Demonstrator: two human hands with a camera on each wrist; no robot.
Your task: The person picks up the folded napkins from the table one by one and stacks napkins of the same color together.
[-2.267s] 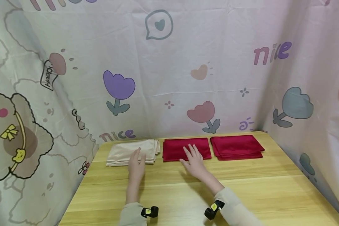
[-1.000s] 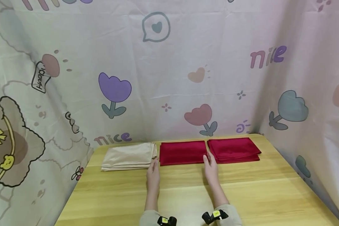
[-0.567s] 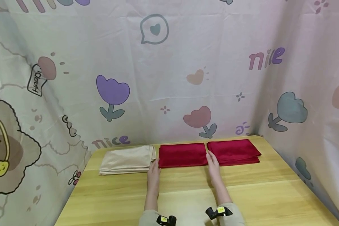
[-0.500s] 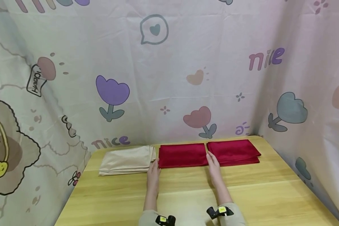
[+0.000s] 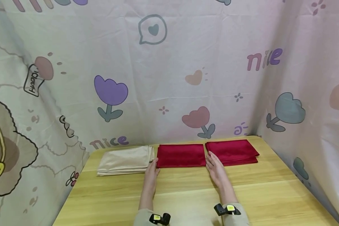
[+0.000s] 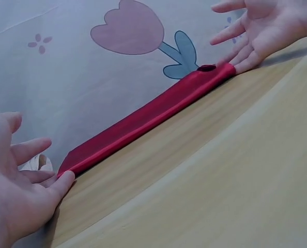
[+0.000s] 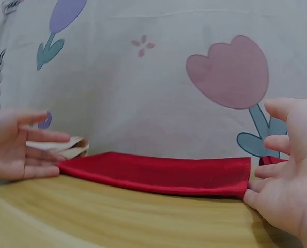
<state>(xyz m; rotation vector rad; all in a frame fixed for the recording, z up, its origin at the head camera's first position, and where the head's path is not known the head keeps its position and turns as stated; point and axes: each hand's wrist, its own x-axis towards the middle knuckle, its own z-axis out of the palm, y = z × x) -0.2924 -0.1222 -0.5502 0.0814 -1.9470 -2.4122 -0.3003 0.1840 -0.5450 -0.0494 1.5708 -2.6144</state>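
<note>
Three folded cloths lie in a row along the table's back: a cream cloth (image 5: 125,160) on the left, a red cloth (image 5: 181,155) in the middle and another red cloth (image 5: 233,151) on the right. My left hand (image 5: 151,175) stands on edge at the middle cloth's left front corner, beside the cream one. On the opposite side, my right hand (image 5: 217,172) is at its right edge, fingers partly over the gap to the right cloth. Both wrist views show extended fingers touching the ends of the middle cloth (image 7: 184,173), with the palms facing each other.
The wooden table (image 5: 183,194) extends in front of the cloths. A printed curtain (image 5: 164,72) hangs behind and along both sides. Each sleeve cuff carries a small black wrist camera (image 5: 159,218).
Earlier, my left hand was over the cream cloth and my right over the middle red one. Both moved to the middle cloth's sides; just now the fingers loosened and the wrists spread slightly apart.
</note>
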